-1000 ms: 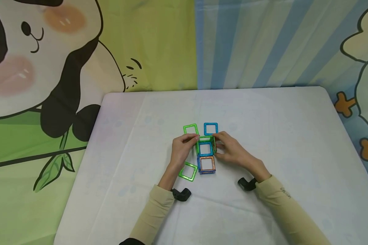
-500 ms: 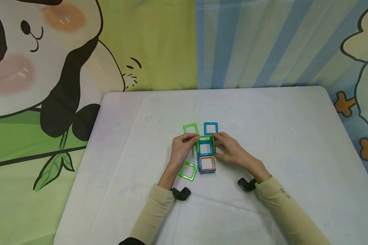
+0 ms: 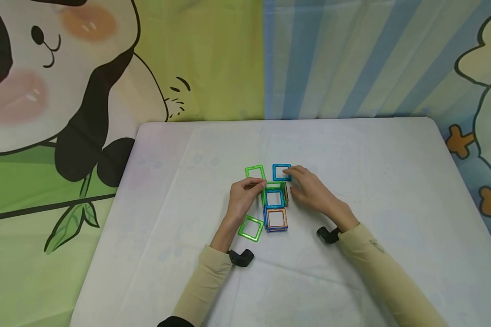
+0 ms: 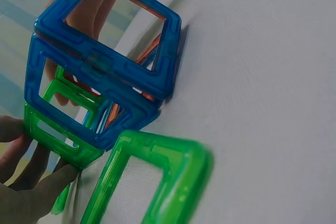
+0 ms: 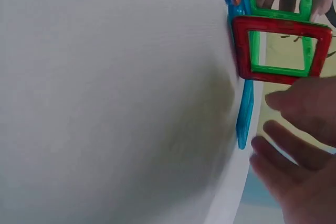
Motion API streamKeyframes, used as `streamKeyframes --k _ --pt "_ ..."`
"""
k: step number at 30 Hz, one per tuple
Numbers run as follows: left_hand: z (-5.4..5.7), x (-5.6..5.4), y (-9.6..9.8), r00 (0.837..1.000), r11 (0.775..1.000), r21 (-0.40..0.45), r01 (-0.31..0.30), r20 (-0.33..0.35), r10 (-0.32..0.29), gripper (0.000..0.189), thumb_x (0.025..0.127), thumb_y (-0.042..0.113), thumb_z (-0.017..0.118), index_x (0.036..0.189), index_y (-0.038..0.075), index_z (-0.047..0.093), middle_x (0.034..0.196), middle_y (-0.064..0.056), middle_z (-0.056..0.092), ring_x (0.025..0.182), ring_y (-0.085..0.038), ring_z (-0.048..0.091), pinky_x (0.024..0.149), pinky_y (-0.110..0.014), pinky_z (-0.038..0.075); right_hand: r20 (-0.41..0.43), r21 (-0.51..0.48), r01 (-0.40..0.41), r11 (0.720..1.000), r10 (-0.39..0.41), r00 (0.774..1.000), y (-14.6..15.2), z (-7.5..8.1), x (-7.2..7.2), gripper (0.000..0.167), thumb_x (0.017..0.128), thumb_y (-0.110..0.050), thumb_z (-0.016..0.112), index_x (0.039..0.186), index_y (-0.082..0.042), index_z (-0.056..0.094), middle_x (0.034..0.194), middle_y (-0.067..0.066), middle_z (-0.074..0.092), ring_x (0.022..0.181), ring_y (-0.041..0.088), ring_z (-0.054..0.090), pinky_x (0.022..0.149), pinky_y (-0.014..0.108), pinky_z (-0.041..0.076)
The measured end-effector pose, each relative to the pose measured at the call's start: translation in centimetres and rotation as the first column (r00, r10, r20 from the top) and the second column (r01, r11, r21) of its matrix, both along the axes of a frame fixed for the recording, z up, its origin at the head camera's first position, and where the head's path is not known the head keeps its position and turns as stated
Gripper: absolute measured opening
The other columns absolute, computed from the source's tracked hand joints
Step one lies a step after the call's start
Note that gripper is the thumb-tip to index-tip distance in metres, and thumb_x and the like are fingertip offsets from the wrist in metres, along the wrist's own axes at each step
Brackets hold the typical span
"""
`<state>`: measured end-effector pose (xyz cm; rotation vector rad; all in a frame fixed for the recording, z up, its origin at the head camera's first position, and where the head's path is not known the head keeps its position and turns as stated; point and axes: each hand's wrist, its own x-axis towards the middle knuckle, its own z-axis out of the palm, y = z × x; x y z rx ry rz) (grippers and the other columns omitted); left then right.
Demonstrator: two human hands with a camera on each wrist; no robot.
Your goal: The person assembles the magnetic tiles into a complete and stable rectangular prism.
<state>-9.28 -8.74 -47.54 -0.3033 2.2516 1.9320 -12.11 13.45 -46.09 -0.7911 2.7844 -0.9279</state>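
A small structure of square magnetic tiles stands mid-table, with a blue tile (image 3: 275,199) and an orange tile (image 3: 276,218) among its pieces. My left hand (image 3: 242,197) pinches an upright green magnetic tile (image 4: 65,145) at the structure's far left side. On the right side stands a red tile (image 5: 283,22). My right hand (image 3: 314,193) is off the structure, fingers apart and holding nothing. Its fingertips overlap a loose blue tile (image 3: 274,172) lying just behind the structure in the head view; in the right wrist view this tile shows edge-on beside the fingers.
Two loose green tiles lie left of the structure: one at the back (image 3: 247,171), partly behind my left hand, and one nearer me (image 3: 251,228). A white cloth covers the table (image 3: 372,181). Cartoon-printed curtains (image 3: 221,59) hang behind it.
My right hand has left the right side of the structure and moved away from me to the loose blue tile, its fingers spreading. My left hand stays in place.
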Motion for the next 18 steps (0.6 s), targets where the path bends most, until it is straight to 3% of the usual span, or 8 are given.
streamKeyframes --k 6,18 --pt "0.0 -0.1 -0.1 1.0 1.0 0.008 0.014 -0.001 -0.014 0.021 0.095 0.027 0.075 0.109 0.011 0.079 0.11 -0.005 0.074 0.104 -0.018 0.064 0.092 -0.031 0.052 -0.041 0.058 0.02 0.998 -0.018 0.999 -0.7 -0.2 -1.1 0.048 0.094 -0.002 0.071 0.14 0.002 0.057 0.146 0.022 0.055 0.138 0.039 0.05 0.113 0.053 0.043" --pt "0.1 0.0 -0.2 1.0 1.0 0.012 0.017 0.002 -0.017 0.021 0.095 0.027 0.075 0.109 0.011 0.079 0.11 -0.004 0.073 0.103 -0.017 0.063 0.092 -0.031 0.051 0.007 0.12 -0.028 0.992 0.027 1.0 -1.4 -0.6 -2.7 0.054 0.095 0.0 0.069 0.146 0.003 0.051 0.156 0.023 0.045 0.147 0.039 0.04 0.118 0.054 0.037"
